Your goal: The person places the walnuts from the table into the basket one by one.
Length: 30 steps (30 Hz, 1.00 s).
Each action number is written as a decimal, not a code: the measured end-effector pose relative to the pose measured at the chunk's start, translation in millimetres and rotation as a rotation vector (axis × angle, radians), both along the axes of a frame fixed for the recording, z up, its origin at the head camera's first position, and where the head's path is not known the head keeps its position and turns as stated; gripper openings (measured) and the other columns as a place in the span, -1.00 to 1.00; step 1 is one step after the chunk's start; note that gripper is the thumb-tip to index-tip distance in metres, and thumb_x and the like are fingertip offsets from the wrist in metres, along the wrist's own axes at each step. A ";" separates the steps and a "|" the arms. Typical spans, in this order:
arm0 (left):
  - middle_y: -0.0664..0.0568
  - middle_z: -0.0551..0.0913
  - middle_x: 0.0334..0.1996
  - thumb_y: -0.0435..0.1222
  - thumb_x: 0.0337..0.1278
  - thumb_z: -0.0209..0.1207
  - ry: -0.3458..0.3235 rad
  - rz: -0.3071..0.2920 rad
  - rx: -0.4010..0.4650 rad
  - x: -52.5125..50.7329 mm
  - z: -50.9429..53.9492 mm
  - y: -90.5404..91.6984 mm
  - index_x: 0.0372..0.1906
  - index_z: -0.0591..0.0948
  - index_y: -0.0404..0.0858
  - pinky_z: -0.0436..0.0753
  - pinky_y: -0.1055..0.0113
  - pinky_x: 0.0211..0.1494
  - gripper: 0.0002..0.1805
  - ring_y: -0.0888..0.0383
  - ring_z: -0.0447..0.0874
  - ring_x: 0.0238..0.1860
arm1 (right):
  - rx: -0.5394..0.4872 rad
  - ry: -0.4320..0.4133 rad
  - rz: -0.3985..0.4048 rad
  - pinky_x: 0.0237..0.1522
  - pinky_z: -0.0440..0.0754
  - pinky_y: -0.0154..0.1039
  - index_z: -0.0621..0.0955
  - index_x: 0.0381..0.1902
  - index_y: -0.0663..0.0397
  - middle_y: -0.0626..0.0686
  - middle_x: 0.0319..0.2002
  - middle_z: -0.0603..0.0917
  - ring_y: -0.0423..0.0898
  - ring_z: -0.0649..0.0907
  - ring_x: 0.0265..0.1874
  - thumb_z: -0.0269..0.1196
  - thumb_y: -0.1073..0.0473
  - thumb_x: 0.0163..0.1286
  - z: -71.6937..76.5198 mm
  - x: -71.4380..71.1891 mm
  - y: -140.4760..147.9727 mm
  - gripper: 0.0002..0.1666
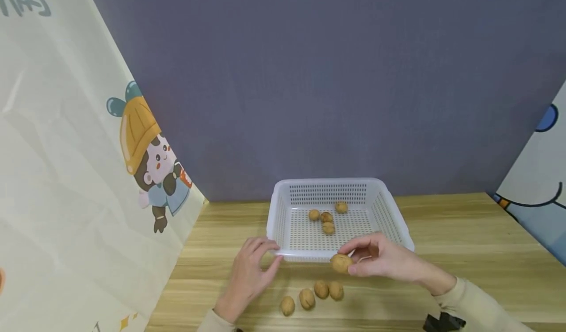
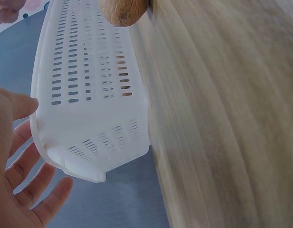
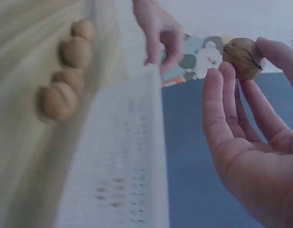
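Observation:
My right hand (image 1: 376, 258) pinches a walnut (image 1: 341, 263) between thumb and fingertips, just over the front rim of a white perforated plastic basket (image 1: 300, 254). The same walnut (image 3: 243, 58) shows clear of the basket wall in the right wrist view. My left hand (image 1: 249, 273) is at the basket's front left corner, its thumb and spread, loosely bent fingers around the rim. In the left wrist view the thumb (image 2: 25, 105) appears to touch that rim. Several walnuts (image 1: 327, 217) lie inside the basket. More walnuts (image 1: 307, 298) form a loose row on the table in front.
The basket stands on a wood-grain table (image 1: 460, 253) near its back edge. Behind it rises a dark grey-blue panel (image 1: 327, 86). A white sheet with a cartoon figure (image 1: 155, 160) borders the left side, and another printed sheet (image 1: 548, 184) the right.

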State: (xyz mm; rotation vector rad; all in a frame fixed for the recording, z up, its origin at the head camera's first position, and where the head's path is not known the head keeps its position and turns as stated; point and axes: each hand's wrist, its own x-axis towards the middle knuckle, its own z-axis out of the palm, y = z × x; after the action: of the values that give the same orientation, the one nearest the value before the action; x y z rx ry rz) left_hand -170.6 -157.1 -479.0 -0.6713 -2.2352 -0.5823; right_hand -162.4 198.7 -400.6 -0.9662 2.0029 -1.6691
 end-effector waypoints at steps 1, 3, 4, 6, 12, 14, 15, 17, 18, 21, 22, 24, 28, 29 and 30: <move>0.12 0.80 -0.13 -0.19 -0.03 0.56 -0.002 -0.001 0.000 -0.1 0.1 0.3 -0.18 0.77 -0.09 0.80 0.19 0.06 -0.72 0.13 0.73 -0.01 | 0.004 -0.012 -0.013 -0.08 0.81 -0.34 0.61 0.20 0.48 -0.15 -0.08 0.81 -0.28 0.76 -0.14 0.36 0.34 0.42 5.0 -2.4 2.2 -0.55; 0.13 0.80 -0.13 -0.19 -0.02 0.56 -0.003 -0.001 -0.002 -0.5 -0.1 0.9 -0.18 0.77 -0.09 0.80 0.19 0.06 -0.72 0.13 0.73 -0.01 | 0.000 -0.032 -0.025 -0.08 0.80 -0.33 0.58 0.24 0.50 -0.15 -0.11 0.81 -0.27 0.76 -0.15 0.34 0.33 0.46 14.9 -8.4 6.6 -0.53; 0.13 0.80 -0.13 -0.19 -0.02 0.57 -0.005 -0.002 -0.001 -0.6 -0.1 1.2 -0.18 0.77 -0.09 0.80 0.19 0.06 -0.72 0.13 0.73 -0.01 | -0.004 -0.040 -0.027 -0.07 0.81 -0.32 0.56 0.25 0.52 -0.15 -0.12 0.82 -0.26 0.76 -0.15 0.33 0.32 0.47 19.5 -11.7 8.5 -0.52; 0.13 0.80 -0.13 -0.19 -0.02 0.56 -0.006 -0.006 0.000 -1.1 -0.4 1.6 -0.17 0.77 -0.09 0.80 0.19 0.06 -0.72 0.13 0.73 -0.01 | -0.009 -0.054 -0.035 -0.02 0.81 -0.30 0.54 0.28 0.53 -0.14 -0.13 0.82 -0.23 0.77 -0.16 0.31 0.30 0.51 28.1 -18.5 11.2 -0.50; 0.12 0.80 -0.13 -0.22 -0.04 0.57 0.004 -0.019 0.012 -2.2 -1.1 1.2 -0.18 0.76 -0.10 0.80 0.19 0.04 -0.72 0.13 0.73 -0.02 | 0.075 -0.055 -0.132 0.07 0.82 -0.18 0.52 0.36 0.45 -0.02 -0.05 0.81 -0.09 0.80 -0.10 0.33 0.19 0.52 49.1 -41.9 9.7 -0.42; 0.12 0.80 -0.14 -0.23 -0.05 0.57 0.014 -0.021 0.017 -2.3 -1.4 0.7 -0.19 0.76 -0.10 0.80 0.19 0.03 -0.72 0.13 0.74 -0.04 | 0.093 -0.048 -0.173 0.08 0.82 -0.15 0.54 0.36 0.38 0.03 -0.01 0.81 -0.07 0.80 -0.07 0.35 0.15 0.51 53.0 -51.8 6.1 -0.41; 0.13 0.80 -0.14 -0.23 -0.06 0.57 0.018 -0.022 0.019 -2.2 -1.8 0.4 -0.19 0.76 -0.10 0.80 0.19 0.02 -0.72 0.13 0.74 -0.04 | 0.097 -0.044 -0.191 0.07 0.82 -0.13 0.56 0.36 0.33 0.06 0.01 0.81 -0.05 0.80 -0.06 0.36 0.13 0.51 54.3 -56.8 4.1 -0.42; 0.13 0.79 -0.14 -0.24 -0.07 0.57 0.026 -0.021 0.025 -1.5 -2.3 -0.1 -0.19 0.76 -0.09 0.80 0.19 0.02 -0.71 0.14 0.73 -0.05 | 0.108 -0.029 -0.219 0.07 0.82 -0.10 0.57 0.36 0.27 0.12 0.07 0.79 -0.03 0.80 -0.04 0.37 0.10 0.50 56.8 -67.1 0.6 -0.41; 0.14 0.79 -0.14 -0.24 -0.08 0.57 0.029 -0.020 0.025 -1.3 -2.6 -0.4 -0.19 0.76 -0.09 0.80 0.19 0.02 -0.71 0.14 0.73 -0.05 | 0.122 -0.020 -0.236 0.07 0.81 -0.11 0.58 0.37 0.23 0.13 0.09 0.78 -0.03 0.79 -0.02 0.38 0.08 0.50 57.6 -72.0 -0.6 -0.41; 0.15 0.79 -0.13 -0.24 -0.06 0.57 0.024 -0.018 0.024 -0.6 -3.4 -0.5 -0.18 0.76 -0.08 0.80 0.20 0.03 -0.71 0.15 0.73 -0.04 | 0.158 -0.006 -0.273 0.09 0.78 -0.12 0.59 0.38 0.16 0.17 0.16 0.75 -0.03 0.77 0.04 0.39 0.01 0.49 58.6 -85.3 -3.5 -0.39; 0.15 0.79 -0.13 -0.24 -0.06 0.57 0.022 -0.017 0.023 -0.4 -3.4 -0.4 -0.18 0.77 -0.08 0.80 0.20 0.04 -0.72 0.15 0.73 -0.03 | 0.166 -0.004 -0.281 0.09 0.77 -0.11 0.59 0.38 0.15 0.18 0.17 0.74 -0.02 0.75 0.05 0.39 0.00 0.49 58.6 -89.7 -4.3 -0.38; 0.14 0.80 -0.13 -0.23 -0.05 0.57 0.018 -0.014 0.019 -0.2 -3.3 -0.1 -0.18 0.77 -0.09 0.80 0.20 0.05 -0.73 0.15 0.73 -0.02 | 0.177 -0.001 -0.295 0.11 0.77 -0.11 0.59 0.39 0.13 0.18 0.20 0.73 -0.01 0.74 0.08 0.39 -0.03 0.49 58.3 -98.3 -6.1 -0.38; 0.13 0.80 -0.12 -0.23 -0.04 0.56 0.015 -0.010 0.017 0.1 -2.4 0.4 -0.19 0.77 -0.09 0.80 0.18 0.05 -0.74 0.13 0.74 -0.02 | 0.168 -0.009 -0.321 0.12 0.80 -0.08 0.58 0.40 0.12 0.19 0.24 0.71 0.00 0.76 0.08 0.40 -0.06 0.48 55.0 -116.1 -10.3 -0.35; 0.13 0.80 -0.12 -0.23 -0.04 0.56 0.014 -0.009 0.017 0.3 -2.1 0.6 -0.19 0.77 -0.09 0.80 0.18 0.05 -0.74 0.13 0.74 -0.02 | 0.167 -0.013 -0.326 0.13 0.81 -0.09 0.57 0.41 0.12 0.19 0.25 0.70 0.00 0.77 0.08 0.40 -0.07 0.48 53.1 -120.5 -10.9 -0.33; 0.13 0.80 -0.13 -0.22 -0.04 0.56 0.012 -0.008 0.016 0.4 -2.0 0.6 -0.19 0.77 -0.09 0.80 0.18 0.05 -0.74 0.13 0.74 -0.02 | 0.169 -0.019 -0.333 0.14 0.81 -0.09 0.56 0.42 0.11 0.18 0.27 0.70 -0.02 0.77 0.08 0.41 -0.09 0.47 51.2 -124.5 -11.8 -0.31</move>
State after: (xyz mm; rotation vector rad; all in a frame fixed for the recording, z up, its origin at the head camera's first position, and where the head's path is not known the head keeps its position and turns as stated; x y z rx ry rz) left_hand -170.2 -156.5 -481.0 -0.6737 -2.2159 -0.5982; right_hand -286.9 186.9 -349.4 -0.5806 2.3483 -1.6226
